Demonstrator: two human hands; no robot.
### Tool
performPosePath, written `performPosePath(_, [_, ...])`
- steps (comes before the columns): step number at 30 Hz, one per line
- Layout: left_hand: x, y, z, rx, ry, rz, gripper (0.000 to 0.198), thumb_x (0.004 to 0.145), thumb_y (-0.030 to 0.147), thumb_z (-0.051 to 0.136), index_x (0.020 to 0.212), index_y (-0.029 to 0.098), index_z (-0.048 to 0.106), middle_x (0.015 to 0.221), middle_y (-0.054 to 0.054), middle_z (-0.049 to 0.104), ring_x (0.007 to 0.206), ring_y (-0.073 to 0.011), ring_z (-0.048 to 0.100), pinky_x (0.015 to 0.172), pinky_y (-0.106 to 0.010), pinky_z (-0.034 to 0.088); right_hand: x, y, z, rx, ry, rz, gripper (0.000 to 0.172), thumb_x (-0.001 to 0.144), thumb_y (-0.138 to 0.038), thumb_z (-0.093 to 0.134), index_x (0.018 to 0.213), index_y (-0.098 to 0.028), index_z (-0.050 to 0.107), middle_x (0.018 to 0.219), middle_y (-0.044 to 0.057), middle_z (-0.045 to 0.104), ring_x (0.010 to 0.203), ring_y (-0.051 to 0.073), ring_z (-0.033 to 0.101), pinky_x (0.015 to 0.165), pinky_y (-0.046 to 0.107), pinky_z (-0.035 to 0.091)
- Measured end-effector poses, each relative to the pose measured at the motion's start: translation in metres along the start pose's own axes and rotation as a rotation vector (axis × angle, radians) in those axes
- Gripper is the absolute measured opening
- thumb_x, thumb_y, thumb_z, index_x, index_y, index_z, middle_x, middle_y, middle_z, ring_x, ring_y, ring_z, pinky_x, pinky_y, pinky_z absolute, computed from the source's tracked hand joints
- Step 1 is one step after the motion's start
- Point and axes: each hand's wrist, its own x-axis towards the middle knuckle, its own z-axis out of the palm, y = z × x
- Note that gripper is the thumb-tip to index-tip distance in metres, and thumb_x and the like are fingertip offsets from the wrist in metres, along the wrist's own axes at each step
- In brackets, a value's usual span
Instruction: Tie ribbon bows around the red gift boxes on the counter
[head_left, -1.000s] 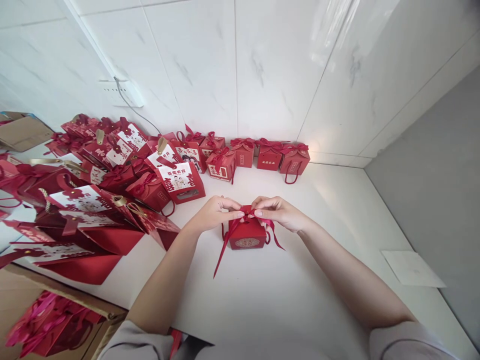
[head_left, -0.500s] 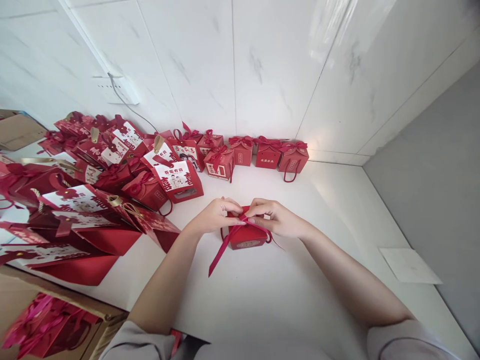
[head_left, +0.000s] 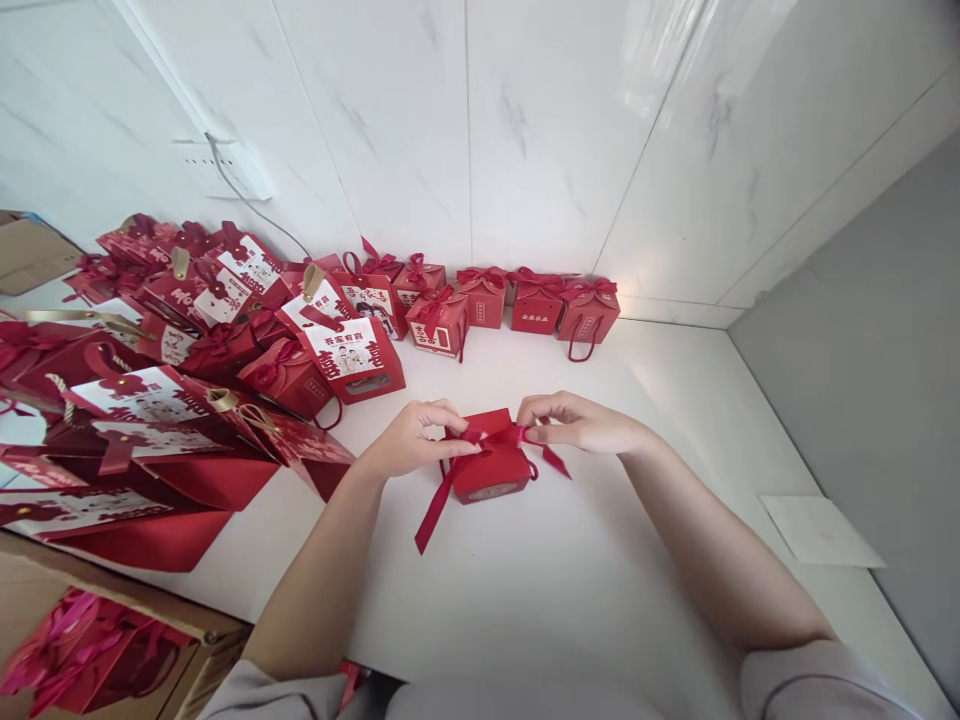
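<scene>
In front of me on the white table stands a small red gift box [head_left: 491, 475] with a side cord handle. A dark pink ribbon [head_left: 435, 515] crosses its top in a bow, with one long tail hanging toward me on the left and a shorter one on the right. My left hand [head_left: 420, 435] pinches the bow's left loop between thumb and fingers. At the other side, my right hand [head_left: 577, 422] pinches the right loop. Both hands are level with the box lid, and the ribbon runs between them over the knot.
Several ribboned red boxes [head_left: 480, 300] line the wall. At left crowd many red-and-white gift boxes [head_left: 352, 360]. A cardboard carton [head_left: 217, 635] with more boxes is at lower left. A white card [head_left: 821, 530] lies at right. A socket strip [head_left: 221, 170] is on the wall.
My hands have moved apart, the right one more to the right, drawing the ribbon's loops outward. The box top between them shows more now.
</scene>
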Motion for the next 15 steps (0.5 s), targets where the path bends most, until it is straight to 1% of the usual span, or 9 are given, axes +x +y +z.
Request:
performPosePath(2, [-0.006, 0.0, -0.007, -0.01, -0.081, 0.014, 0.025, 0.078, 0.041, 0.071, 0.088, 0.019, 0.076, 0.09, -0.007, 0.064, 0.084, -0.0179, 0.057, 0.08, -0.029, 0.044, -0.004, -0.002, -0.007, -0.068, -0.032, 0.087, 0.013, 0.085, -0.028, 0.056, 0.081, -0.019, 0.064, 0.078, 0.0, 0.059, 0.073, 0.014, 0.052, 0.07, 0.028, 0.041])
performPosePath(3, [-0.008, 0.0, -0.011, -0.028, -0.114, 0.035, 0.029, 0.076, 0.045, 0.071, 0.086, 0.018, 0.075, 0.096, -0.008, 0.063, 0.088, -0.019, 0.056, 0.081, -0.03, 0.045, -0.005, -0.003, -0.009, -0.07, -0.043, 0.109, 0.016, 0.086, -0.028, 0.053, 0.079, -0.019, 0.064, 0.077, 0.0, 0.06, 0.072, 0.014, 0.052, 0.07, 0.027, 0.041])
performPosePath(4, [-0.009, 0.001, -0.013, -0.047, -0.128, 0.057, 0.035, 0.076, 0.051, 0.069, 0.084, 0.017, 0.073, 0.102, -0.009, 0.061, 0.091, -0.0199, 0.056, 0.083, -0.03, 0.045, -0.005, -0.003, -0.008, -0.051, -0.054, 0.119, 0.021, 0.088, -0.029, 0.049, 0.077, -0.018, 0.064, 0.077, 0.0, 0.061, 0.073, 0.015, 0.053, 0.07, 0.027, 0.041])
performPosePath(6, [-0.011, 0.003, -0.015, -0.039, -0.086, 0.065, 0.048, 0.079, 0.062, 0.058, 0.075, 0.016, 0.069, 0.104, -0.008, 0.057, 0.089, -0.0191, 0.055, 0.082, -0.03, 0.045, -0.002, -0.002, -0.004, -0.004, -0.072, 0.128, 0.034, 0.092, -0.037, 0.043, 0.073, -0.017, 0.063, 0.074, 0.002, 0.062, 0.071, 0.015, 0.054, 0.07, 0.028, 0.041])
performPosePath(8, [-0.013, 0.01, -0.011, 0.079, 0.004, -0.013, 0.055, 0.082, 0.065, 0.049, 0.066, 0.015, 0.064, 0.094, -0.006, 0.055, 0.078, -0.0158, 0.053, 0.073, -0.028, 0.044, 0.001, 0.001, 0.002, 0.0, -0.055, 0.151, 0.042, 0.093, -0.047, 0.043, 0.072, -0.016, 0.063, 0.07, 0.003, 0.061, 0.067, 0.015, 0.054, 0.068, 0.028, 0.041])
performPosePath(9, [-0.015, 0.014, -0.008, 0.177, 0.046, -0.068, 0.055, 0.083, 0.064, 0.05, 0.062, 0.015, 0.061, 0.088, -0.005, 0.055, 0.073, -0.0146, 0.052, 0.068, -0.027, 0.042, 0.002, 0.002, 0.004, -0.02, -0.039, 0.162, 0.042, 0.092, -0.05, 0.046, 0.072, -0.016, 0.062, 0.068, 0.002, 0.061, 0.065, 0.014, 0.053, 0.065, 0.028, 0.041])
performPosePath(11, [-0.02, 0.025, -0.002, 0.394, 0.108, -0.149, 0.052, 0.077, 0.064, 0.059, 0.057, 0.016, 0.058, 0.077, -0.002, 0.055, 0.066, -0.0138, 0.049, 0.062, -0.027, 0.037, 0.003, 0.005, 0.008, -0.067, -0.017, 0.167, 0.041, 0.087, -0.054, 0.053, 0.071, -0.017, 0.06, 0.066, 0.001, 0.058, 0.062, 0.013, 0.05, 0.06, 0.026, 0.038])
performPosePath(13, [-0.026, 0.034, 0.003, 0.562, 0.127, -0.181, 0.052, 0.073, 0.064, 0.063, 0.054, 0.017, 0.058, 0.067, -0.001, 0.055, 0.063, -0.0141, 0.048, 0.061, -0.027, 0.034, 0.002, 0.005, 0.009, -0.092, -0.015, 0.155, 0.042, 0.086, -0.056, 0.055, 0.07, -0.017, 0.058, 0.065, -0.001, 0.056, 0.061, 0.012, 0.048, 0.058, 0.025, 0.036])
performPosePath(15, [-0.032, 0.038, 0.003, 0.649, 0.107, -0.207, 0.052, 0.074, 0.064, 0.062, 0.051, 0.017, 0.058, 0.061, -0.001, 0.056, 0.06, -0.0142, 0.047, 0.061, -0.028, 0.031, 0.0, 0.005, 0.008, -0.106, -0.018, 0.151, 0.043, 0.087, -0.056, 0.054, 0.07, -0.017, 0.057, 0.064, -0.001, 0.056, 0.061, 0.012, 0.048, 0.058, 0.025, 0.037])
